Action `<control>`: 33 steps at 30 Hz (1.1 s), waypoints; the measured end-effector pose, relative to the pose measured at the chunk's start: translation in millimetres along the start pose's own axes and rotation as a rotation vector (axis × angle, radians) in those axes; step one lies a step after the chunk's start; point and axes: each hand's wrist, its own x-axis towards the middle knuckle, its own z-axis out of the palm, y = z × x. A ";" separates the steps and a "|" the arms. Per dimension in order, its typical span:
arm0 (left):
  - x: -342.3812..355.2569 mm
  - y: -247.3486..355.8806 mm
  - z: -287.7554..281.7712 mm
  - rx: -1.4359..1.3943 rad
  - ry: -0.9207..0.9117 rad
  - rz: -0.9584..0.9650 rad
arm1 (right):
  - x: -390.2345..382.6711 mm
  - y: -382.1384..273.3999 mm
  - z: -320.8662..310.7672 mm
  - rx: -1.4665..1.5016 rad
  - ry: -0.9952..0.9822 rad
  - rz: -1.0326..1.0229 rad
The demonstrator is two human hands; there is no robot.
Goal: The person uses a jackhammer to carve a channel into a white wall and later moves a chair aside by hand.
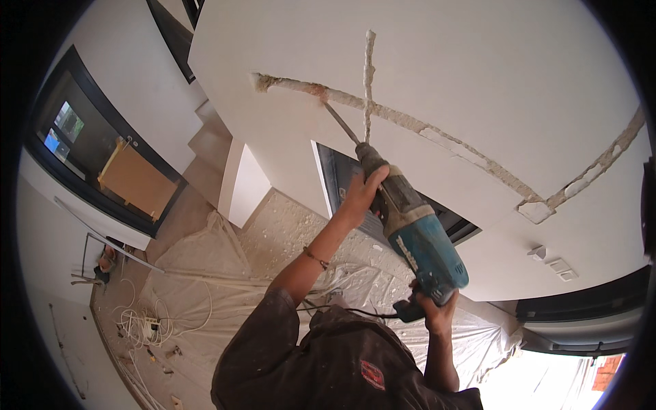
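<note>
A teal and black rotary hammer (427, 249) is held up against the white wall (478, 82). My left hand (365, 195) wraps round its front part, just behind the chuck. At the back end, my right hand (437, 307) grips the rear handle; some of its fingers are hidden. The long chisel bit (342, 124) reaches up to a reddish patch in a rough groove (403, 120) cut across the wall. A shorter upright groove (369, 75) crosses it.
Plastic sheeting (205, 249) strewn with rubble covers the floor below. Coiled white cables (147, 328) lie at the lower left. A dark-framed door (102, 147) stands at the left. Set into the wall behind the tool is a dark recess (335, 178); switches (562, 268) sit at the right.
</note>
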 end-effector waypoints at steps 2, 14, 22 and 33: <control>-9.8 -8.8 18.1 -0.113 -0.021 0.045 | -21.2 -8.3 -6.2 -0.042 0.015 -0.024; -32.2 -25.0 41.0 -0.026 -0.136 0.062 | -83.2 39.7 -7.0 -0.165 0.198 0.000; -4.9 -10.2 15.7 0.096 -0.110 0.001 | -48.8 59.7 17.8 0.007 0.147 0.035; 27.7 -12.5 72.0 0.090 -0.030 -0.007 | 16.3 20.4 -70.5 0.295 0.132 0.059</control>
